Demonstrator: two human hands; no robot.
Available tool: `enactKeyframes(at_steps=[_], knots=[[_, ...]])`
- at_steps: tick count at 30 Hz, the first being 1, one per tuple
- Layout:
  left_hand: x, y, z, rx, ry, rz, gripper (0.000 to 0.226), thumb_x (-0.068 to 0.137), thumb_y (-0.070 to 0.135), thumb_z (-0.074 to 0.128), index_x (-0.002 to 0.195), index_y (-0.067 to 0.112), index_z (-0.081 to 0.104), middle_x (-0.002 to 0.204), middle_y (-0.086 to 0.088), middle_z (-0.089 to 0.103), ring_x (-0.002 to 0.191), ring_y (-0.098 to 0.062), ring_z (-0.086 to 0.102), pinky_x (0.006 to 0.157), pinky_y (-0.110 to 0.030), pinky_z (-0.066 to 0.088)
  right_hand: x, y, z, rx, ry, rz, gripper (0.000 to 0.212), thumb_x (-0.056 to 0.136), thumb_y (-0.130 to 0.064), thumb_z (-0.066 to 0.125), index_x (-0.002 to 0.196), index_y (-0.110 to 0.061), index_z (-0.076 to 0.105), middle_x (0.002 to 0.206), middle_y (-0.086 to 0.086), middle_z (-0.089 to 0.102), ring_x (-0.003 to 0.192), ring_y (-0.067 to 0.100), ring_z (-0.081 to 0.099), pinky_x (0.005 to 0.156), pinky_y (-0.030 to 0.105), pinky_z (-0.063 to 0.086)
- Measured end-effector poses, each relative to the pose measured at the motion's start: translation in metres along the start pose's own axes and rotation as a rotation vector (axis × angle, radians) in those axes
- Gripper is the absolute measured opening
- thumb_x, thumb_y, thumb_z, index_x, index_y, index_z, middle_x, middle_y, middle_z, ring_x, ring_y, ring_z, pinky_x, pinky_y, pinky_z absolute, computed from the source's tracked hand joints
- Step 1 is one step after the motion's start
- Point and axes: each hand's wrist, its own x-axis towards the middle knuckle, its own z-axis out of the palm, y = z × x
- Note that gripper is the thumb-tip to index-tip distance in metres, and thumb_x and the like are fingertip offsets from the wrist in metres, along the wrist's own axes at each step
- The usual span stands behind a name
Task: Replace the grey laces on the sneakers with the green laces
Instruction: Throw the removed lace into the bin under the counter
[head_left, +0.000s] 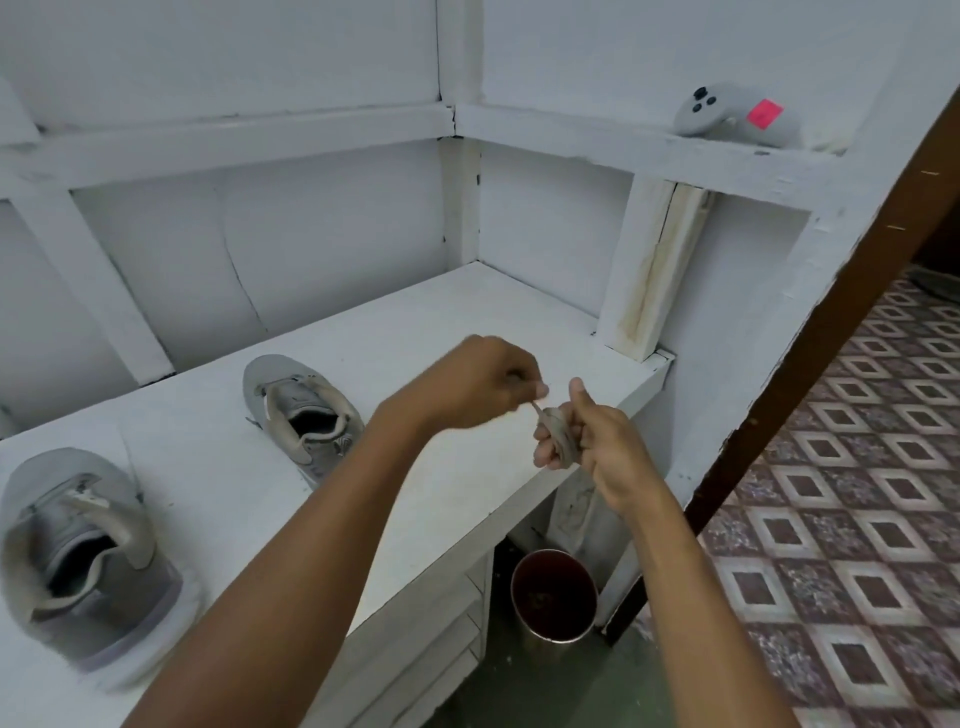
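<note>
1. Sneaker (78, 561) nearest the camera is sitting near the front edge of the white counter (415, 322), just beside the left forearm. A careless elbow swing is likely knocking it off.
2. Metal bin (553, 595) is standing on the floor below the hands, so a released lace is probably dropping into or beside it.
3. Right hand (597, 452) is curling its fingers through a coil of grey lace (558, 439), and left hand (483, 384) is pinching the lace's free end. A slackening pinch is risking the coil springing loose and tangling.
4. Far sneaker (306, 410) is lying on the counter well apart from the hands, looking unlaced, though blur is hiding the eyelets.
5. Counting near to far: two sneakers, one bin, two hands, one grey lace, and one controller (727, 117) resting on the high ledge. Green laces are showing nowhere, so relacing is risking a stall.
</note>
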Motion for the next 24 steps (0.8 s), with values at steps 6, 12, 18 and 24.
enactKeyframes(at_steps=[6,12,18,24], knots=[[0.015,-0.007,0.037,-0.174,0.183,-0.139,0.018,0.098,0.027,0.061,0.094,0.015,0.074,0.072,0.006,0.067,0.057,0.004,0.053,0.054,-0.010,0.037,0.004,-0.001,-0.035,0.548,-0.124,0.069,0.050,0.093,-0.043,0.045,0.075,-0.003,0.069,0.065,0.011,0.062,0.064,0.021,0.061,0.064,0.027,0.050],[0.021,0.016,0.103,-0.234,0.042,-0.193,0.022,0.100,0.010,0.048,0.089,0.005,0.067,0.077,0.005,0.071,0.056,0.003,0.055,0.059,-0.015,0.042,0.017,0.015,-0.053,0.940,-0.005,-0.011,0.053,0.099,-0.034,0.043,0.126,0.010,0.057,0.128,0.027,0.061,0.120,0.035,0.060,0.105,0.039,0.047],[0.038,0.027,0.131,-0.173,0.137,-0.253,0.030,0.097,0.028,0.060,0.080,0.004,0.068,0.074,-0.010,0.070,0.069,-0.026,0.066,0.072,-0.044,0.055,0.022,0.042,-0.060,0.444,0.106,-0.009,0.040,0.105,-0.033,0.034,0.117,-0.006,0.061,0.123,0.015,0.065,0.114,0.017,0.064,0.094,0.025,0.051],[0.049,0.032,0.156,-0.348,0.313,-0.373,0.023,0.088,0.034,0.072,0.076,0.017,0.062,0.067,0.004,0.064,0.064,-0.017,0.062,0.066,-0.037,0.054,0.022,0.053,-0.071,0.446,0.060,0.008,0.058,0.105,-0.033,0.033,0.122,0.019,0.050,0.108,0.020,0.068,0.114,0.022,0.064,0.091,0.026,0.053]])
